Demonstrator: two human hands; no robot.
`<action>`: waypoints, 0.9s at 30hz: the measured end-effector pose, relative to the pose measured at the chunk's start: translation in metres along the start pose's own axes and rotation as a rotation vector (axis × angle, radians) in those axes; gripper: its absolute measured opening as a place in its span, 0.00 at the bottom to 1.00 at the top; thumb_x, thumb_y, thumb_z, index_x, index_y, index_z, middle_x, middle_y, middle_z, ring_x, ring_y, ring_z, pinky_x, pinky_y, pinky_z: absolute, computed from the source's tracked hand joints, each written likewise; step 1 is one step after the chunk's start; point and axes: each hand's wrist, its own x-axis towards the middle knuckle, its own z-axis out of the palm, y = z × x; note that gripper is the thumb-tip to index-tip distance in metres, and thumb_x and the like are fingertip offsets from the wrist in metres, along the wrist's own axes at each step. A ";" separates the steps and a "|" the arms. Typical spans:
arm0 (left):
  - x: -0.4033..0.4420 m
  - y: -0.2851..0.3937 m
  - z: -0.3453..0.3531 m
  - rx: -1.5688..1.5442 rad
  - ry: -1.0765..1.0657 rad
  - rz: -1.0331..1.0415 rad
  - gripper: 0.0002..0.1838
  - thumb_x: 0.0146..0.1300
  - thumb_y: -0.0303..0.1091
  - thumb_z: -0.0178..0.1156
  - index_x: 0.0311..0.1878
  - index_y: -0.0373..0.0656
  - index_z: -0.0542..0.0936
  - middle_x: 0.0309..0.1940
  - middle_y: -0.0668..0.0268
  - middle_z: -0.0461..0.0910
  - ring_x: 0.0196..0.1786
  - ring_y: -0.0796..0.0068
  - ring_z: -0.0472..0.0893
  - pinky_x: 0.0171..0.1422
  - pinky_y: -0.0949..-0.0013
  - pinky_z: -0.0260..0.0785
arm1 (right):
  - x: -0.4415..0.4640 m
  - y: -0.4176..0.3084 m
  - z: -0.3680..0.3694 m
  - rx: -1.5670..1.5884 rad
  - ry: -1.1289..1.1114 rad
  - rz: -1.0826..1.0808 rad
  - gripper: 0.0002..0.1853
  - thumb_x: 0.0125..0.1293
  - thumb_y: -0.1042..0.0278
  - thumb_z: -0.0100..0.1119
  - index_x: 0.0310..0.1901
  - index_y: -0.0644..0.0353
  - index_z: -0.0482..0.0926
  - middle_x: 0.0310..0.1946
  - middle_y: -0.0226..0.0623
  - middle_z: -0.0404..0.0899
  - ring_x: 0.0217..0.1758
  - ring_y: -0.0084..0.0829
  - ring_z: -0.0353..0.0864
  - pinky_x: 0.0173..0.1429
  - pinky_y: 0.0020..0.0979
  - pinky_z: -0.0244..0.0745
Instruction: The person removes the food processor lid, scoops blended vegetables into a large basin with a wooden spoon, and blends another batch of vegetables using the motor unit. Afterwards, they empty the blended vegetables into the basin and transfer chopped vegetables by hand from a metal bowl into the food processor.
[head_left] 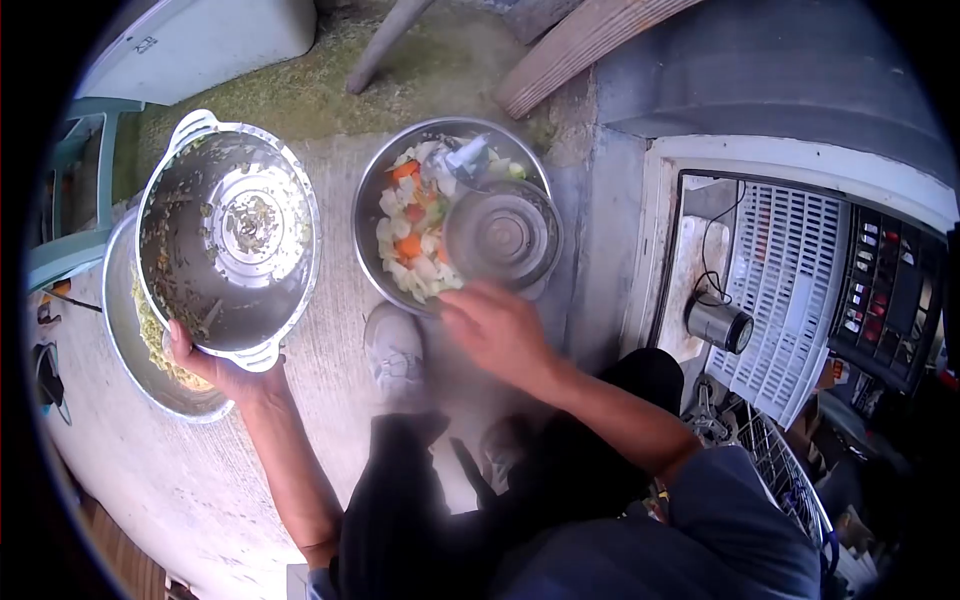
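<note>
My left hand [228, 372] is closed on the lower handle of a silver metal pot [185, 260]. The pot is tilted so that its inside faces me, with chopped greenish bits stuck to its wall and bottom. Behind it, partly hidden, a wide metal basin [122, 300] holds finely chopped food [150, 335]. My right hand [495, 335] is at the near rim of a metal bowl [368, 240], its fingers blurred. Inside that bowl are cut pale and orange vegetables [408, 245], a round clear container [503, 238] and a white plastic blade piece [467, 152].
My shoe [395, 350] stands on the concrete floor [335, 180] just below the bowl. On the right are a white plastic crate [790, 270], a dark metal cylinder [720, 322] with a cord, and a black crate [890, 300]. A wooden beam [590, 50] crosses the top.
</note>
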 end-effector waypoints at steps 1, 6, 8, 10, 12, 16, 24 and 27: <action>0.000 -0.007 0.009 0.008 -0.009 -0.033 0.36 0.67 0.55 0.63 0.72 0.45 0.72 0.70 0.59 0.75 0.71 0.56 0.74 0.77 0.46 0.67 | 0.008 0.015 -0.015 -0.067 0.082 0.028 0.10 0.66 0.72 0.66 0.48 0.60 0.83 0.37 0.39 0.81 0.36 0.43 0.85 0.37 0.40 0.78; 0.007 -0.039 0.035 0.187 -0.102 -0.027 0.44 0.66 0.62 0.59 0.77 0.43 0.65 0.72 0.56 0.69 0.74 0.55 0.69 0.77 0.50 0.64 | 0.072 0.069 -0.054 -0.129 0.252 0.152 0.16 0.64 0.71 0.69 0.54 0.59 0.84 0.43 0.42 0.83 0.37 0.42 0.85 0.40 0.37 0.79; 0.009 -0.044 0.040 0.196 -0.123 -0.041 0.42 0.67 0.60 0.58 0.76 0.42 0.66 0.71 0.56 0.70 0.73 0.56 0.70 0.77 0.51 0.63 | 0.107 0.075 -0.050 -0.125 0.258 0.140 0.15 0.65 0.68 0.69 0.53 0.59 0.83 0.44 0.44 0.83 0.40 0.46 0.86 0.43 0.43 0.80; 0.009 -0.046 0.043 0.220 -0.101 -0.043 0.40 0.69 0.58 0.57 0.76 0.41 0.66 0.71 0.56 0.70 0.72 0.56 0.71 0.77 0.52 0.63 | 0.140 0.089 -0.032 -0.123 0.267 0.045 0.13 0.66 0.67 0.68 0.50 0.60 0.84 0.41 0.46 0.84 0.40 0.49 0.86 0.43 0.45 0.79; 0.015 -0.047 0.039 0.260 -0.096 0.001 0.39 0.70 0.58 0.57 0.75 0.40 0.67 0.69 0.56 0.72 0.70 0.58 0.73 0.76 0.53 0.65 | 0.157 0.099 -0.019 -0.141 0.205 0.020 0.11 0.67 0.66 0.67 0.46 0.61 0.85 0.37 0.48 0.85 0.38 0.51 0.85 0.43 0.47 0.78; 0.028 -0.037 0.030 0.266 -0.149 0.058 0.35 0.70 0.54 0.59 0.72 0.41 0.69 0.66 0.58 0.75 0.66 0.62 0.77 0.73 0.55 0.70 | 0.147 0.072 -0.022 -0.005 0.206 0.044 0.07 0.70 0.69 0.64 0.42 0.63 0.84 0.32 0.48 0.86 0.34 0.47 0.87 0.40 0.41 0.78; 0.022 -0.036 0.040 0.339 -0.286 0.181 0.37 0.67 0.44 0.64 0.74 0.38 0.65 0.64 0.55 0.75 0.65 0.63 0.78 0.72 0.58 0.71 | 0.105 -0.029 -0.049 0.331 0.329 -0.149 0.06 0.70 0.77 0.66 0.47 0.64 0.84 0.38 0.39 0.86 0.35 0.29 0.87 0.40 0.28 0.80; -0.003 -0.047 0.051 0.347 -0.333 0.110 0.42 0.61 0.45 0.69 0.74 0.36 0.65 0.64 0.53 0.75 0.65 0.62 0.78 0.71 0.59 0.73 | 0.121 -0.049 -0.035 0.132 0.231 -0.402 0.08 0.67 0.80 0.68 0.47 0.67 0.84 0.38 0.38 0.83 0.35 0.29 0.83 0.39 0.28 0.77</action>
